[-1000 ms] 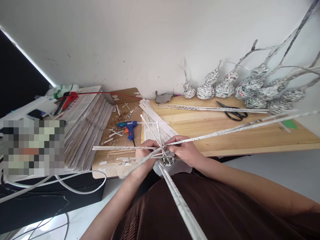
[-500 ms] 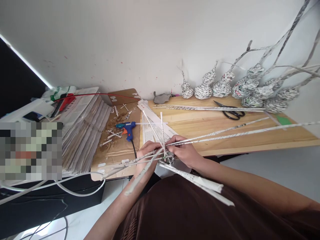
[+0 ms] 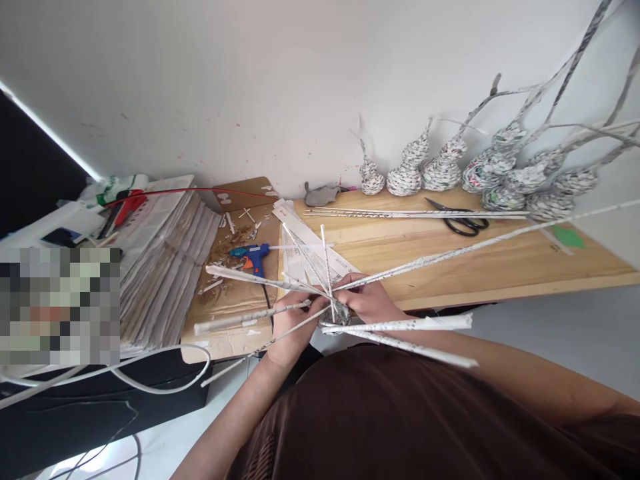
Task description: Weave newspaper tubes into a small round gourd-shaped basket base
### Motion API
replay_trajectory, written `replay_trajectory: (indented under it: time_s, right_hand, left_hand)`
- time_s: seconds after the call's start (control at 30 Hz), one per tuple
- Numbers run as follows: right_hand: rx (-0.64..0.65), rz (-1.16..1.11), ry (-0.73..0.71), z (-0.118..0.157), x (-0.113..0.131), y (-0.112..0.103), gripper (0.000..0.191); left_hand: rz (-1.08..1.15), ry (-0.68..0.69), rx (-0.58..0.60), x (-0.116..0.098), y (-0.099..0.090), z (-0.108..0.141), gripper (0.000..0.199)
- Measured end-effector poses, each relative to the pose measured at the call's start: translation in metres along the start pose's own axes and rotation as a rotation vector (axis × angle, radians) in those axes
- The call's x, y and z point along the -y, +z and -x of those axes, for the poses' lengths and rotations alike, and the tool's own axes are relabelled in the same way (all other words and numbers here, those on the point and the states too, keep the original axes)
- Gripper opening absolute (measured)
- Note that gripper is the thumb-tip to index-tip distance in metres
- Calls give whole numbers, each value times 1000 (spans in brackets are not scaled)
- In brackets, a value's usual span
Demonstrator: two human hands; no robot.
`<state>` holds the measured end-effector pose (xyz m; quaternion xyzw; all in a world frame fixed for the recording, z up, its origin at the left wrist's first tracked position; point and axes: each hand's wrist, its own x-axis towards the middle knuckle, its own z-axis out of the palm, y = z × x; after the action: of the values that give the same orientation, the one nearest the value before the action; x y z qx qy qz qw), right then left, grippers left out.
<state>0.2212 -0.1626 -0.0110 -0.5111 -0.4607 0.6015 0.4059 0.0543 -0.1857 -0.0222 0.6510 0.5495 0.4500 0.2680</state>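
Close to my body, at the table's front edge, is a small woven newspaper piece [image 3: 336,321] with rolled paper strips [image 3: 420,325] fanning out in several directions. My left hand [image 3: 294,325] is closed around its left side, fingers among the strips. On the other side my right hand [image 3: 367,298] pinches long paper strips [image 3: 415,265] where they meet the weave; they stretch away to the right. The fingertips and much of the woven body are partly hidden by hands and strips.
A blue glue gun [image 3: 257,259] lies on cardboard [image 3: 235,313] amid paper scraps. Stacked newspapers [image 3: 160,280] stand left. Black scissors [image 3: 463,223] touch loose paper rolls [image 3: 360,214] on the wooden table [image 3: 510,273]. Several woven gourd shapes [image 3: 404,180] line the wall.
The strips around the woven piece have turned and spread: one now points up-left, and one at the right has swung upward. The two long right-hand strips have come together. Both hands stay near the weave.
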Motion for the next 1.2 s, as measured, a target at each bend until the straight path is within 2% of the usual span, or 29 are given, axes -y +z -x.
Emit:
replay_trajectory:
  time_s: [0.07, 0.17, 0.27, 0.37, 0.47, 0.57, 0.7, 0.8, 0.9, 1.0, 1.2]
  right_hand:
    - [22, -21, 5, -3, -5, 0, 10]
    - [88, -70, -10, -6, -7, -2, 17]
    - [187, -44, -79, -5, -3, -8, 23]
    - [195, 205, -231, -1, 5, -19, 23]
    - [109, 558, -479, 2, 12, -27, 18]
    - [168, 736, -698, -1, 19, -27, 13]
    - [374, 852, -797, -12, 27, -17, 17]
    - [365, 887, -843, -17, 29, -9, 9]
    - [182, 719, -809, -17, 25, -4, 7]
    - [-6, 428, -637, -17, 22, -1, 12]
    - [-49, -39, -332, -27, 27, 2, 32]
  left_hand:
    - [-74, -18, 13, -2, -3, -1, 10]
    - [-141, -25, -33, -5, -6, -4, 12]
    - [-177, 76, -100, -10, -9, -6, 14]
    - [-242, 193, -109, -11, -11, -8, 14]
    - [-298, 220, -95, -10, -12, -9, 15]
    - [-304, 250, -80, -7, -11, -11, 13]
    - [-331, 265, -80, -4, -10, -14, 10]
    - [-295, 242, -117, -2, -11, -16, 11]
    - [-257, 141, -132, -2, -13, -17, 12]
    - [-219, 86, -155, 0, -12, -16, 10]
    - [-261, 190, -195, 6, -8, -12, 10]
